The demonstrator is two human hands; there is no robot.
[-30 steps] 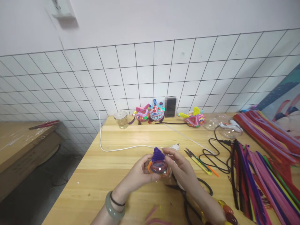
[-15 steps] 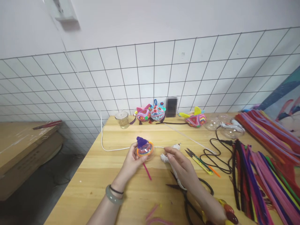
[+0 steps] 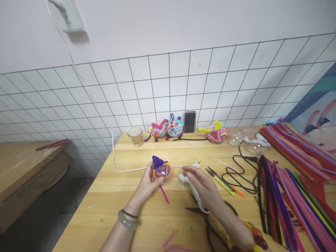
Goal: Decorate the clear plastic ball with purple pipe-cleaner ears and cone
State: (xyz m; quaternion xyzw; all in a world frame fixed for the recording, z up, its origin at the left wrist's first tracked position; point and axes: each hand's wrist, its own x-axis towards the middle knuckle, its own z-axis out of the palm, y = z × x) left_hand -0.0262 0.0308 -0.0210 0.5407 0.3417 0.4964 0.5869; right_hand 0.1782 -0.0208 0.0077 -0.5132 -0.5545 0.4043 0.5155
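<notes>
My left hand (image 3: 149, 182) is closed around a clear plastic ball (image 3: 166, 179). Coiled pipe cleaners in orange, red and other colours decorate the ball, and a purple pipe-cleaner triangle (image 3: 157, 162) stands at its upper left. A magenta pipe cleaner (image 3: 164, 194) sticks out below the ball. My right hand (image 3: 202, 185) hovers just right of the ball, fingers stretched out and nothing visible in them. Beneath it lies a white glue gun (image 3: 193, 190), partly covered by the hand. Black-handled scissors (image 3: 207, 222) rest under my right forearm.
Decorated fish (image 3: 216, 134), a lion-like head (image 3: 175, 129) and a glass cup (image 3: 136, 137) line the wall. Yellow snips (image 3: 223, 182) and a black cable (image 3: 236, 171) lie to the right, beside bundles of pipe cleaners (image 3: 288, 196). Clear plastic balls (image 3: 256, 148) sit at the back right.
The ball has turned slightly in my left hand, showing more of its coiled front. My right hand stays nearly in place. The whole view has shifted a little.
</notes>
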